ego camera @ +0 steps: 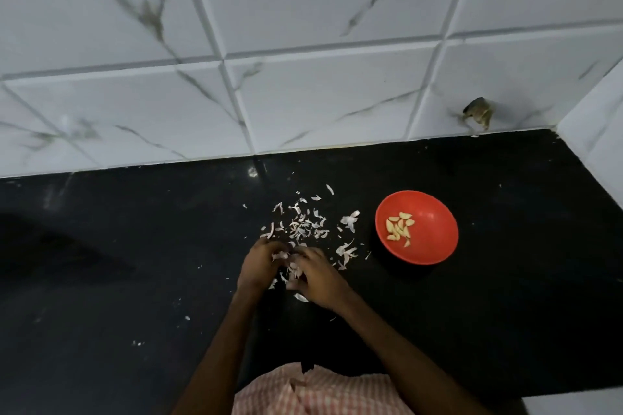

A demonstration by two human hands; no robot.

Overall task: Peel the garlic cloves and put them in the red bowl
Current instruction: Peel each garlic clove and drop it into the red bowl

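You are working at the middle of the bench (135,246), with both hands drawn close together over one garlic piece (292,267). Your left hand (260,264) is curling its fingers round it from one side, and your right hand (318,276) is pinching at it from the other, so the fingertips are almost meeting. Whether the skin is coming away is too blurred to tell.

The red bowl (435,246) is sitting toward the bench's right end, well apart from your hands. It is holding a small cluster of peeled cloves (399,227) just left of its centre. Loose skins (303,224) are lying scattered between your hands and the bench's back edge, and a few are trailing toward the bowl.

The likeliest slip, I judge, is the clove popping out of a tight pinch. It would be landing among those pale skins, where pale on pale makes it hard to find. Scraps are also clinging around your fingers, so a flake could be riding along into the bowl with the clove. The reach to the bowl is crossing the skins nearest it, and a low forearm could be sweeping them against the rim or nudging the bowl toward the right edge.
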